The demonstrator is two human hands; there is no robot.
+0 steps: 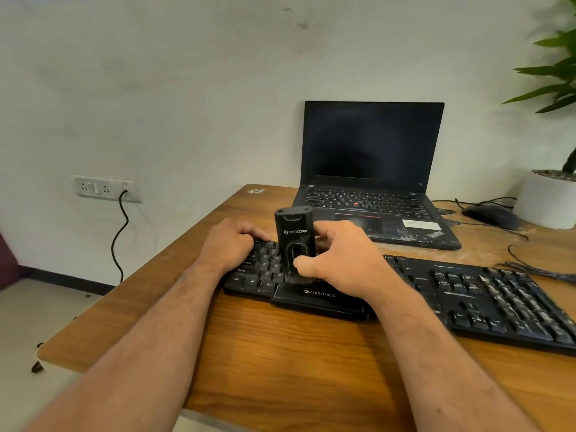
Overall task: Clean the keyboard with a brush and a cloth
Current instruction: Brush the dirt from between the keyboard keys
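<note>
Right hand (338, 260) grips upright brush (294, 241) on keyboard (467, 294); left hand (230, 244) curled over keyboard's end; laptop (371, 179), mouse (492, 216) behind.

This looks like an office or a home desk corner. A wooden worktop (280, 353) stands against a plain pale wall; an open laptop (371, 179) (screen dark) is at 1 o'clock, with a wired mouse (491, 216) and a potted plant (548, 194) at 2 o'clock. A wall socket (106, 188) is at 10 o'clock.
</note>
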